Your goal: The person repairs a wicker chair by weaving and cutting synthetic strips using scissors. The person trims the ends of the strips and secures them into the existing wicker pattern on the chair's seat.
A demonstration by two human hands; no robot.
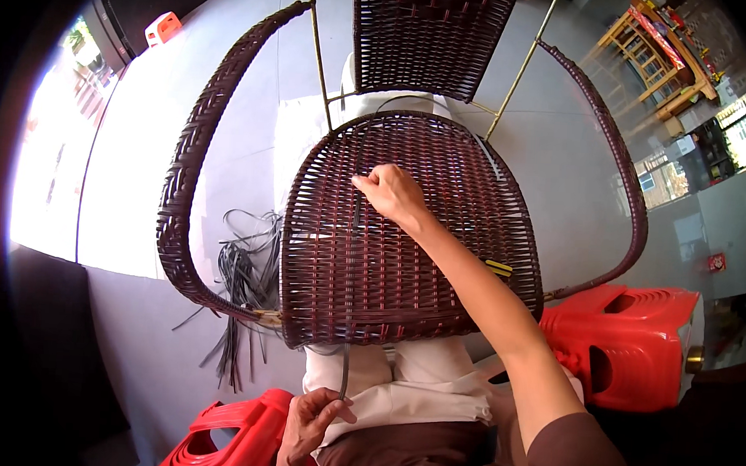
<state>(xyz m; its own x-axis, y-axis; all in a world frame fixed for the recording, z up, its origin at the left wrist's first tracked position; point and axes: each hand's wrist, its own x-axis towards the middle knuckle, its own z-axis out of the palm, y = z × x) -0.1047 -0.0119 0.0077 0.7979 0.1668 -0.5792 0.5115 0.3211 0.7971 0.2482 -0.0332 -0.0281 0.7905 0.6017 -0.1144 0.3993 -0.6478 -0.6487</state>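
A dark brown woven chair (pixel 443 186) lies in front of me, its rounded seat over my knees. A thin grey weaving strip (pixel 351 266) runs lengthwise down the left part of the seat and hangs over the near edge. Below that edge, my left hand (pixel 314 417) pinches the strip's lower part between thumb and fingers. My right hand (pixel 389 193) is closed over the seat's upper middle, fingertips on the strip's line; its exact grip is partly hidden. A yellow-handled tool (pixel 498 267) lies on the seat, right of my forearm.
A bundle of loose grey strips (pixel 247 277) lies on the floor left of the seat. The wrapped armrests (pixel 187 160) curve out on both sides. Red plastic stools (pixel 637 344) stand at the near right and near left. Wooden furniture (pixel 652 62) stands at the far right.
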